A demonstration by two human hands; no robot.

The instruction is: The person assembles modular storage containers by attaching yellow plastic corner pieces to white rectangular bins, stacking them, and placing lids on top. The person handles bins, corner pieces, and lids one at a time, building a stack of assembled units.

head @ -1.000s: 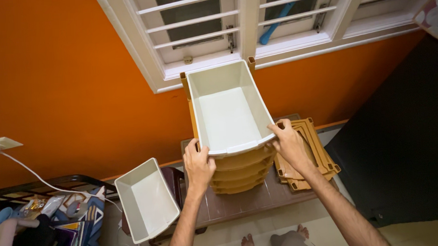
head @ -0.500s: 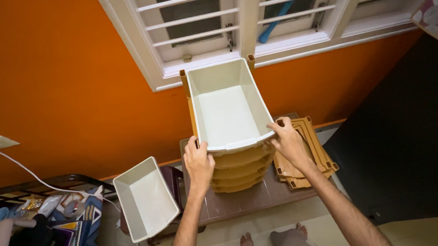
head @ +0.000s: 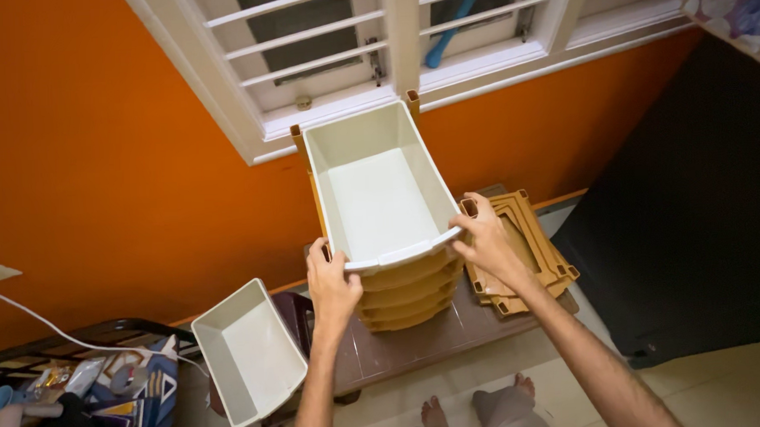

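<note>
In the head view a brown bench [head: 418, 347] stands against the orange wall [head: 101, 181] under a white window [head: 333, 64]; a second white bin [head: 248, 351] leans at the bench's left end, flat tan frames [head: 528, 246] lie stacked at its right end, and clutter [head: 92, 400] fills the lower left corner. At the bench's middle a white drawer [head: 379, 192] sits atop a tan rack [head: 404, 293], its front rim toward the person. The left hand [head: 332, 287] has its fingers closed over the rim's left corner and the right hand [head: 482, 239] grips the right corner, thumbs on top.
</note>
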